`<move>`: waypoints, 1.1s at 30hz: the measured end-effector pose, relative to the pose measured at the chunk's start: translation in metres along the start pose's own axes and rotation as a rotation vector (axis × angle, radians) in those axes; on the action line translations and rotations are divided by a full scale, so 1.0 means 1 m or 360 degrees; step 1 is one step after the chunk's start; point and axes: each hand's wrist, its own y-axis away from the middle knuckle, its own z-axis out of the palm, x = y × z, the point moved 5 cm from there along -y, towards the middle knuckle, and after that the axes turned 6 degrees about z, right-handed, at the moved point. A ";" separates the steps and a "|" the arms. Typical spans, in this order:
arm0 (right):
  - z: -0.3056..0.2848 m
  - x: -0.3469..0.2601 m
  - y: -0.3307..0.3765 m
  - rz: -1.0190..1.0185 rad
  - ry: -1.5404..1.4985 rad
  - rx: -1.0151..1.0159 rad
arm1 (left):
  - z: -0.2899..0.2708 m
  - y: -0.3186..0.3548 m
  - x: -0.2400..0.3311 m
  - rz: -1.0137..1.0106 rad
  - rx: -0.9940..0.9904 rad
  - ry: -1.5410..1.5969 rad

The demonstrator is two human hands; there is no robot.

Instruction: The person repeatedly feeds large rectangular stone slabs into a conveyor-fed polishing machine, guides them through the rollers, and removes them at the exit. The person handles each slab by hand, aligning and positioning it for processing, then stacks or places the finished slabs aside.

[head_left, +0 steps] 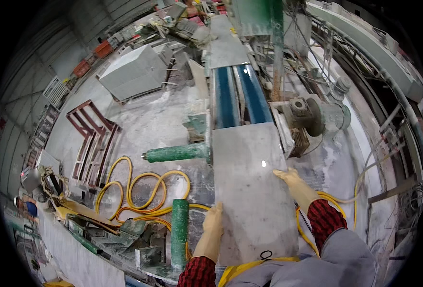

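"Grey rectangular stone slab (249, 167), lying flat straight ahead of the person: what could go wrong?"

"Mostly the hold, I'd say. The left hand (214, 220) is curled round the slab's left edge; the right hand (290, 181) is closed on the slab's right edge, farther from the person. The fingers underneath are hidden, so I can't tell how firm either grip is."

"And if one gives?"

"The slab could twist, as the hands sit unevenly along it. A swing leftward might trap knuckles against the upright green metal cylinder (180, 234) near the slab's left side."

"The far end?"

"Two long glossy blue conveyor strips (225, 98) run on from the slab's far edge. If the stone overlaps them only slightly, it could skew or drop; the overlap isn't clear."

"Beyond that?"

"A second flat grey slab (225, 45) lies in line with the first. A hard shove could knock them together and chip a corner. A dusty brown-grey motor (312, 117), right of the slab, might catch a red-and-black plaid sleeve (325, 220) reaching wide."

"Underfoot?"

"Looped yellow hose (163, 210) lies left of the slab; a sidestep there could mean a trip."
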 end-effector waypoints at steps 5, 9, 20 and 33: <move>0.020 -0.013 0.042 -0.0654 0.0269 -0.0347 | -0.020 -0.012 0.038 0.0429 -0.0376 -0.0259; -0.005 0.024 0.090 -0.0490 0.0017 -0.0635 | -0.013 -0.031 0.071 0.0387 -0.0347 0.0452; 0.051 0.076 0.034 -0.0569 0.1345 -0.0479 | 0.002 -0.087 0.054 0.0170 -0.0399 0.0488; 0.053 0.064 0.010 -0.0554 0.1543 -0.0476 | -0.004 0.009 -0.050 -0.0318 -0.1160 0.1453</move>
